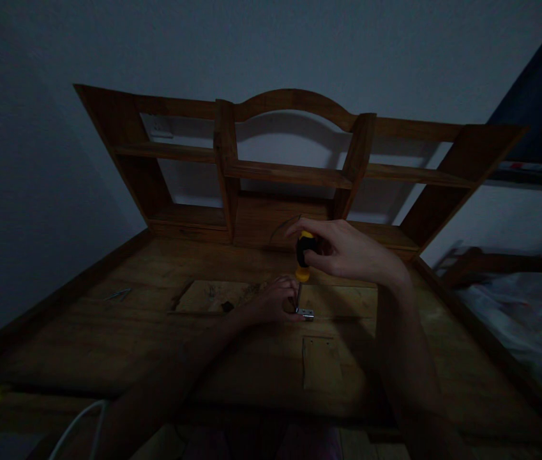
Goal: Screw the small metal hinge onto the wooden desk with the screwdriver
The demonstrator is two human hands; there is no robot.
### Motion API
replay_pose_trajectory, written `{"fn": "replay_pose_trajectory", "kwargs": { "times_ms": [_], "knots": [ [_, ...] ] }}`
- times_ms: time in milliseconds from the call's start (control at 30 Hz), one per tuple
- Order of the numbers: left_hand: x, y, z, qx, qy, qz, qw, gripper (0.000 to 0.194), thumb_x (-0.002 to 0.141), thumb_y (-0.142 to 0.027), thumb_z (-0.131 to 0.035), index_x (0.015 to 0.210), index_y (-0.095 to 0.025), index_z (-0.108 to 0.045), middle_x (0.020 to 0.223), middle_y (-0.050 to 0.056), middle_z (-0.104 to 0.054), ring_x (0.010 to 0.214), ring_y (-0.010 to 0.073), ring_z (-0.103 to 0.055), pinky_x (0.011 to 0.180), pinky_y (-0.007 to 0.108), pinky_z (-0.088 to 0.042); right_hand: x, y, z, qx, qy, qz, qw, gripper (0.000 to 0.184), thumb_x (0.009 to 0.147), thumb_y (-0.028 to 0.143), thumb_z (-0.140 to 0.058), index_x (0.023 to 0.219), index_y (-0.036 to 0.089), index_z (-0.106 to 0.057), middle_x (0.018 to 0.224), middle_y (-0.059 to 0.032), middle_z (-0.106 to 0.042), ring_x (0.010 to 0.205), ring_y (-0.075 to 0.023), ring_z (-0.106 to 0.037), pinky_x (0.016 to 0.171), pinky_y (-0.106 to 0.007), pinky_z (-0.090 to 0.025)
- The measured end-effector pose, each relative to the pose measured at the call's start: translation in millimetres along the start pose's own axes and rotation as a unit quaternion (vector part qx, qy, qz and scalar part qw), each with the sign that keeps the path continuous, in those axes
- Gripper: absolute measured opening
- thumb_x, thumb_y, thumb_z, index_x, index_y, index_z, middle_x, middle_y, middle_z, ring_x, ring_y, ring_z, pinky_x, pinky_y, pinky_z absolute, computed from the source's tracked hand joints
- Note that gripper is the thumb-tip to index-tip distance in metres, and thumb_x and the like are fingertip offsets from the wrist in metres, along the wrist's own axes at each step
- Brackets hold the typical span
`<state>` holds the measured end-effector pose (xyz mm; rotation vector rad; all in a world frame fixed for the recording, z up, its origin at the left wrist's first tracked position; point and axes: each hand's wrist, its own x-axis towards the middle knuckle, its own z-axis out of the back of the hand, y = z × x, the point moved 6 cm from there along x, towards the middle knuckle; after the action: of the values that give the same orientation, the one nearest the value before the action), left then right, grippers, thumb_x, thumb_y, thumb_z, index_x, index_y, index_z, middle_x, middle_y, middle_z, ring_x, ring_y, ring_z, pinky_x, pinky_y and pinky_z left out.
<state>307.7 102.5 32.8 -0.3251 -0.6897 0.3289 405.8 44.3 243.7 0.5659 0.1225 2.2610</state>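
My right hand (335, 249) is wrapped round the yellow and black handle of a screwdriver (302, 273), which stands almost upright with its shaft pointing down. The tip meets the left end of a small shiny metal hinge (307, 314). My left hand (278, 300) is closed at that same end, thumb and fingers holding the hinge beside the screwdriver shaft. Under both lies a long wooden board (347, 299) on the desk. Any screw under the tip is too small to make out.
A small wooden piece (322, 364) with two holes lies nearer me on the wooden desk (131, 345). Several thin metal pieces (118, 294) rest at left. A wooden shelf unit (290, 172) rises at the back. A white cable (79, 418) and plastic bags (514, 306) flank the desk.
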Motion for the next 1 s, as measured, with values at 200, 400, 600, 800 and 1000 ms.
{"fn": "replay_pose_trajectory", "kwargs": {
  "times_ms": [200,400,600,800,1000],
  "knots": [
    [0.3,-0.9,0.3,0.009,0.021,0.007,1.000,0.043,0.075,-0.056,-0.071,0.086,-0.016,-0.062,0.106,0.006,-0.059,0.104,0.0191,-0.052,0.096,0.032,-0.039,-1.8,-0.9,1.8,0.003,-0.002,0.000,1.000,0.040,0.082,0.017,-0.053,0.121,0.019,-0.058,0.107,0.0000,-0.064,0.083,-0.0121,-0.056,0.073,-0.022,-0.037],
    [2.8,-6.1,8.8,-0.017,0.014,0.031,0.999,0.045,0.072,-0.057,-0.074,0.090,-0.017,-0.065,0.105,0.006,-0.059,0.106,0.0195,-0.052,0.097,0.032,-0.039,-6.9,-6.1,4.9,-0.017,-0.004,-0.014,1.000,0.043,0.085,0.020,-0.055,0.128,0.021,-0.056,0.106,-0.0005,-0.065,0.078,-0.0111,-0.057,0.069,-0.021,-0.037],
    [4.5,-2.4,8.1,-0.060,0.036,0.055,0.996,0.039,0.076,-0.054,-0.072,0.084,-0.016,-0.066,0.099,0.005,-0.060,0.100,0.0178,-0.053,0.092,0.030,-0.041,-9.9,-2.4,6.2,-0.054,-0.027,-0.040,0.997,0.031,0.093,0.034,-0.054,0.122,0.021,-0.056,0.093,-0.0007,-0.066,0.077,-0.0134,-0.060,0.069,-0.024,-0.039],
    [3.7,1.2,7.2,-0.072,0.038,0.058,0.995,0.040,0.072,-0.054,-0.075,0.082,-0.016,-0.066,0.099,0.005,-0.059,0.099,0.0176,-0.053,0.092,0.030,-0.041,-4.1,-0.9,1.9,-0.121,-0.048,-0.081,0.988,0.036,0.094,0.050,-0.050,0.107,0.017,-0.059,0.092,-0.0083,-0.065,0.086,-0.0232,-0.062,0.072,-0.031,-0.040],
    [3.1,-0.5,6.7,-0.053,0.047,0.055,0.996,0.046,0.067,-0.056,-0.078,0.086,-0.016,-0.065,0.106,0.005,-0.059,0.106,0.0187,-0.052,0.097,0.030,-0.039,-1.5,-4.7,-2.7,-0.068,-0.033,-0.039,0.996,0.037,0.090,0.028,-0.051,0.126,0.016,-0.051,0.111,-0.0059,-0.063,0.099,-0.0210,-0.060,0.085,-0.030,-0.042]
  ]
}}
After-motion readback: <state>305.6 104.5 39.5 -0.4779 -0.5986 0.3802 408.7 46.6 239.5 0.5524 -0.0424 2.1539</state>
